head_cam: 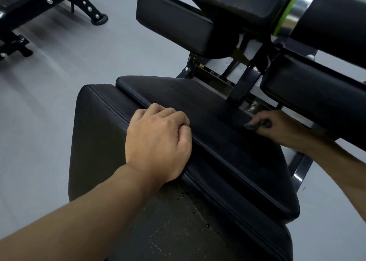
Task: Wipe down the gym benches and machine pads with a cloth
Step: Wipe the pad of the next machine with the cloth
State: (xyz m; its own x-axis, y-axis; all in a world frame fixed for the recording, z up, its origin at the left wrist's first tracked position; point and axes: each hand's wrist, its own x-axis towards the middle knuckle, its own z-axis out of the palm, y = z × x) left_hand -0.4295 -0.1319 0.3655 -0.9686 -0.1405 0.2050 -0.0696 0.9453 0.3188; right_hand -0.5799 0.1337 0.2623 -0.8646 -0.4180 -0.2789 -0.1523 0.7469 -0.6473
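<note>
Just then my left hand (158,140), curled on nothing, braced against the seat pad's (227,154) left edge, while my right hand (281,127) pinched the dark cloth (256,124) at its far right edge. Firm, overlapping strokes across that pad seemed best.

I see a black seat pad (217,142) running from centre toward 5 o'clock, lying over a larger black pad (99,142) that fills the view from 9 to 6 o'clock and is speckled with pale flecks. My left hand (156,140) rests with curled fingers on the seam between them. At 3 o'clock my right hand (277,126) pinches a dark cloth (255,124) against the seat pad's edge. Grey floor (59,102) spreads toward 9 o'clock. At 11 o'clock another machine's black foot (99,20) stands on it.
</note>
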